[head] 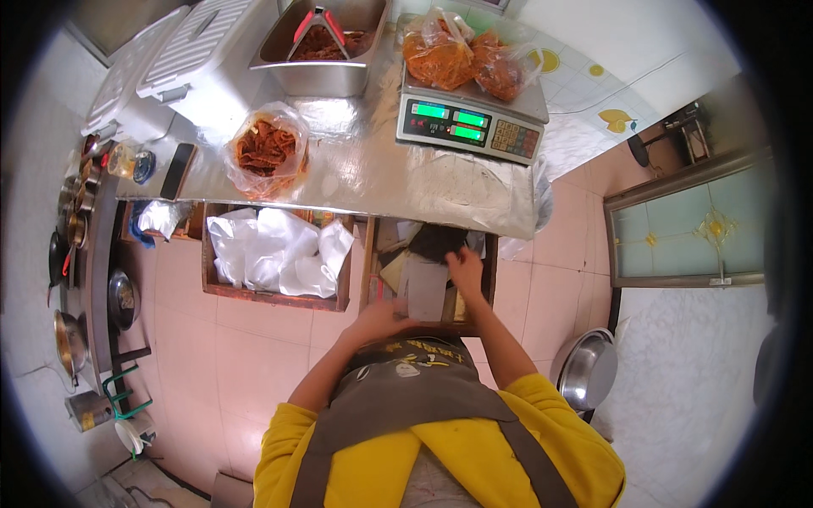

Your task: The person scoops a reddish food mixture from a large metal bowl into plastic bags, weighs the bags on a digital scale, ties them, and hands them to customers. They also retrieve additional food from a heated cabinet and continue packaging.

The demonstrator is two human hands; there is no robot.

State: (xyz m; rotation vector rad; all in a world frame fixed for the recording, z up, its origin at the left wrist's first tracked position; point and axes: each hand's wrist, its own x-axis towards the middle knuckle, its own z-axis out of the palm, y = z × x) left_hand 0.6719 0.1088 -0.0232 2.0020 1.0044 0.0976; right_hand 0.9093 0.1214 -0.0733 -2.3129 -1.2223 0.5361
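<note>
An open wooden drawer (367,267) stands pulled out before me, beneath the metal-topped table. Inside lie a dark, crumpled piece (438,242), possibly a black plastic bag, a flat grey-white sheet (425,289) and other flat items partly covered. My right hand (465,270) reaches into the drawer, its fingertips at the lower right edge of the dark piece; whether they pinch it is not clear. At the front left corner rests my left hand (384,317), slightly blurred, its fingers over the drawer's front edge. Whether it grips there is hidden.
On the table (343,152) stand a digital scale (470,130) bearing bags of reddish food (438,57), an open bag of reddish-brown strips (267,149), a phone (178,171) and a steel pan (324,79) with tongs (321,28). Another drawer (276,298) holds white plastic bags (279,251).
</note>
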